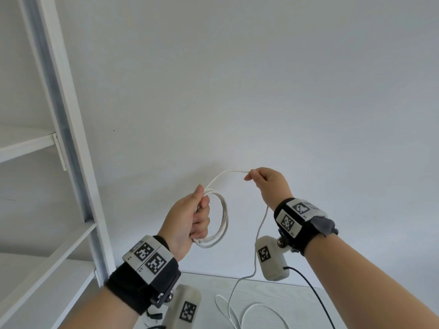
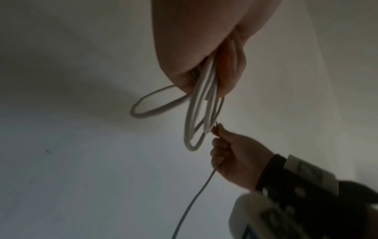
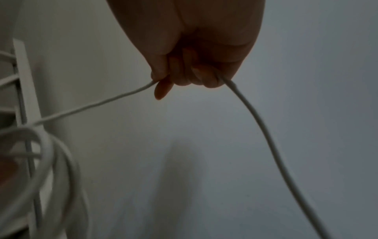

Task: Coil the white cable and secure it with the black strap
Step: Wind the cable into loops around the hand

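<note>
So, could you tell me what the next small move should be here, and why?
Probably swing the right hand over to the left hand, laying its pinched stretch of white cable as another loop: several loops are gripped there, while slack still trails onto the table.

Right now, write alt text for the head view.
A left hand grips several loops of white cable while the right hand pinches the cable's free run, which trails down to a table. A white shelf frame stands left.
</note>
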### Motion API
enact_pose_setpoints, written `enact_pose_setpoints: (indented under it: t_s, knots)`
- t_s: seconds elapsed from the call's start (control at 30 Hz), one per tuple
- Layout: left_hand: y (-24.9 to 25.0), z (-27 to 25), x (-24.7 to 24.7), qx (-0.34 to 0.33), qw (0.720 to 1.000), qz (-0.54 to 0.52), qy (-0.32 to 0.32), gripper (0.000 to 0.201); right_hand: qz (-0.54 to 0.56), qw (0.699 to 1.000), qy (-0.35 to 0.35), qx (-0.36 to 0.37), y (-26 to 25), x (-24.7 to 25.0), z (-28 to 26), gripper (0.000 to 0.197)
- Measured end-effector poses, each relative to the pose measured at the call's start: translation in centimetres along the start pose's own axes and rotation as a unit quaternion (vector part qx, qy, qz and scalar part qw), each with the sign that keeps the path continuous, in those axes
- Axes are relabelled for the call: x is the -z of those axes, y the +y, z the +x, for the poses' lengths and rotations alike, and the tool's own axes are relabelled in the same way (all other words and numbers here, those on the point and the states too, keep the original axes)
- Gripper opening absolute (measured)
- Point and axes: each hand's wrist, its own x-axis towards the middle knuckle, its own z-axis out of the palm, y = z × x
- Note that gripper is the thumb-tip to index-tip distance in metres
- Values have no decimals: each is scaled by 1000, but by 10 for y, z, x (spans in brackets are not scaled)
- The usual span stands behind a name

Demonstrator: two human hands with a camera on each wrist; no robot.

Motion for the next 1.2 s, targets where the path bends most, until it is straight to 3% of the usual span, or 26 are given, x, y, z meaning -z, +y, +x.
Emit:
enact_pose_setpoints:
  t_s: [0.3,0.43,0.53,0.67,0.77,1.0,1.2]
  knots:
    - [41,13,14,-56,992,-113,15,43,-46,981,-187,-10,45,-30,-40,29]
    - [71,19,26,-98,985,-142,26,44,-71,964,-250,-63,77,-30,-53,30]
    - [89,26,31,-121,984,-123,47,43,-35,968,-226,-99,92,-26,-54,25]
    - [90,38,32,-131,985,-91,72,43,75,981,-132,-121,86,-24,-51,16]
    - [81,42,34,-120,986,-77,91,43,41,988,-108,-100,75,-21,-53,19]
    - [52,40,38,-79,988,-82,103,42,-45,989,-119,-71,70,-19,-67,11]
    - [35,43,34,-73,992,-49,93,32,-118,973,-196,-26,49,-25,-79,8]
